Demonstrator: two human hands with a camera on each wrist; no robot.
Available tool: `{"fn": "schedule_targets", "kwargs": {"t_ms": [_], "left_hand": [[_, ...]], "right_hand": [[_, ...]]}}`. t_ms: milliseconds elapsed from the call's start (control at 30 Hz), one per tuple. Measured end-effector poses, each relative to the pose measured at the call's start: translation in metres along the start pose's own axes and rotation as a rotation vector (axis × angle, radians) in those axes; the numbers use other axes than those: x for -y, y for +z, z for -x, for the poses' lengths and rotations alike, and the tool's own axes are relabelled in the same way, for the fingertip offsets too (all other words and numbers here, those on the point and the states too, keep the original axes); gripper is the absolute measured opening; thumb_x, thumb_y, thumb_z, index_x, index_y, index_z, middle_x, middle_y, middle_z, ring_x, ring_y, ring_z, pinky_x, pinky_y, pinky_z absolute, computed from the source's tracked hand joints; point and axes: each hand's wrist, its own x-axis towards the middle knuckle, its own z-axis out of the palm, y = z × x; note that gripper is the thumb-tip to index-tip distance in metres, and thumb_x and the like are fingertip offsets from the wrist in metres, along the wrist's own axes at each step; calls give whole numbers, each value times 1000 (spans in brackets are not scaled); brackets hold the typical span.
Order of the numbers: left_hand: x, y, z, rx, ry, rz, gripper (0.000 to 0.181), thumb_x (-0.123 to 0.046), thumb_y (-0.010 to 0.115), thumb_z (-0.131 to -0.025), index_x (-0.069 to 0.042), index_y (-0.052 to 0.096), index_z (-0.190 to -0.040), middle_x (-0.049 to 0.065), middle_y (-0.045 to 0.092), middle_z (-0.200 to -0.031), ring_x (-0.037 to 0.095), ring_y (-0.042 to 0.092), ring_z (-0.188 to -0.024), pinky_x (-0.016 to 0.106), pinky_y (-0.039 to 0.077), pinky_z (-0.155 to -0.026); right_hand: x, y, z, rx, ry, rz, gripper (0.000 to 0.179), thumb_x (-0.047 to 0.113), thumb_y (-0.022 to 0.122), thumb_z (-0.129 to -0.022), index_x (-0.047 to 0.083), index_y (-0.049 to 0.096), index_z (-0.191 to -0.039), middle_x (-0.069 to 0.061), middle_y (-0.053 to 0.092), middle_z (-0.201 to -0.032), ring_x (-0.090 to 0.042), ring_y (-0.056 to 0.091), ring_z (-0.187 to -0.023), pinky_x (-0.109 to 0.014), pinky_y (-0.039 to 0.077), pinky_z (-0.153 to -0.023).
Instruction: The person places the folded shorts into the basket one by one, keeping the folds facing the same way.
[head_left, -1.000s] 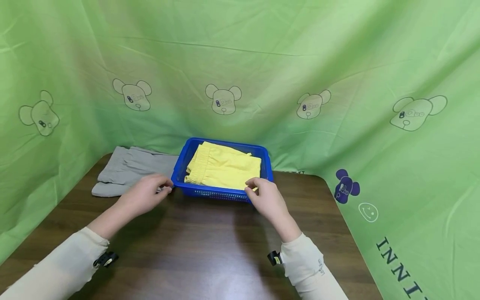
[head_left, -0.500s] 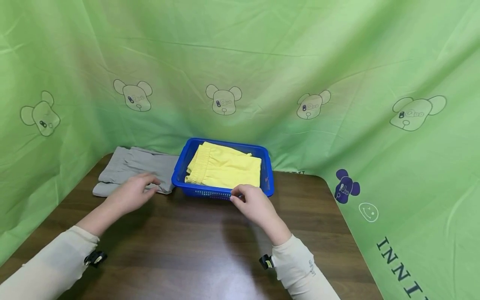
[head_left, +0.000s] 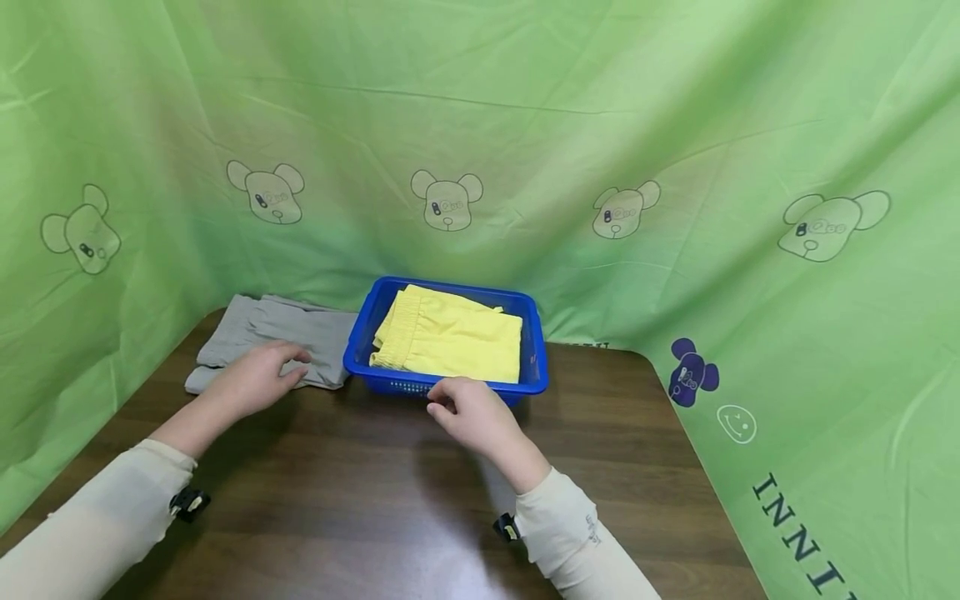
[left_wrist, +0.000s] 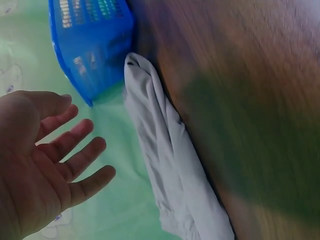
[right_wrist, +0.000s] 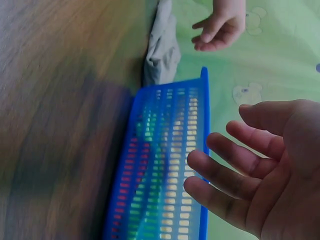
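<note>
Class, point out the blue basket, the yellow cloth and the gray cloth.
Blue basket [right_wrist: 165, 160], right wrist view: perforated side wall.
Yellow cloth [head_left: 450, 337], head view: middle of its top.
Gray cloth [left_wrist: 167, 150], left wrist view: middle of its length.

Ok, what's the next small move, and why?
I'd probably lower the left hand onto the folded grey garment: the hand hovers empty above it, and the garment lies on the table beside the blue basket, where the yellow garment already sits.

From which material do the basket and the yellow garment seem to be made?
The basket: probably plastic, smooth, slightly glossy, judging by its moulded rim and regular perforations. The yellow garment: soft fabric, perhaps cotton, matte, with creases and a gathered band.
</note>
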Motion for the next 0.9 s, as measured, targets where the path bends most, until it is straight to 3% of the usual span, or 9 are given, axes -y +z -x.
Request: {"fn": "schedule_targets", "kwargs": {"t_ms": [400,900], "left_hand": [[29,4,-21,-98,60,-19,23,-16,67,-99,0,72,-114,20,71,-117,42,63,-114,60,49,-98],[59,14,-51,33,-76,-112,42,-28,64,-100,-1,63,-133,29,56,-139,53,49,-127,70,39,-103]], "right_hand": [[20,22,-15,38,-43,39,21,32,67,-100,17,75,-112,7,72,-102,-8,61,-88,-29,55,-84],[43,50,-33,65,-90,108,22,34,68,-99,21,74,-116,7,73,-109,-9,66,-101,-27,55,-92]]}}
